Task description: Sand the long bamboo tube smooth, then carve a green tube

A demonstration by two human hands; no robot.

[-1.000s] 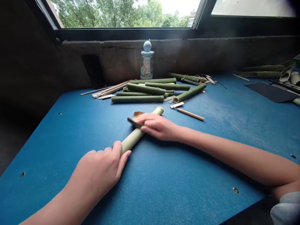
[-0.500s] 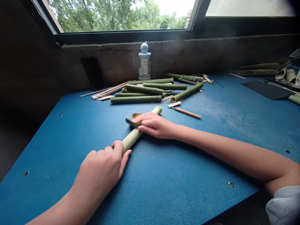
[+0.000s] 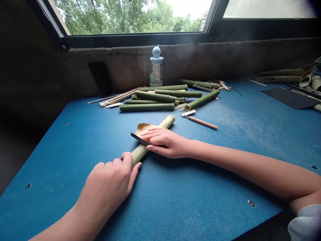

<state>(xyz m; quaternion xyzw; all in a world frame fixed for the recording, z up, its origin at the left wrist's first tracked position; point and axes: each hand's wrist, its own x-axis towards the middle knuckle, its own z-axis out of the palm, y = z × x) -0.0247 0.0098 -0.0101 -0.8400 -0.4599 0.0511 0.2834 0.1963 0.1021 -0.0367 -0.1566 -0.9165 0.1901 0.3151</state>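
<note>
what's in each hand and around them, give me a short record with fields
left hand: gripping the near end of a pale bamboo piece
right hand: holding a dark-edged brown sheet against that piece
table: blue
beyond the hands: green bamboo pieces; wooden-handled tool
behind the green pieces: bottle with light blue lid

Prob. craft wkshp: blue worktable w/ cut green bamboo tubes, wood-handled tool, nr window.

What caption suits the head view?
Left hand grips a pale bamboo tube; right hand holds a dark blade across it.
</note>
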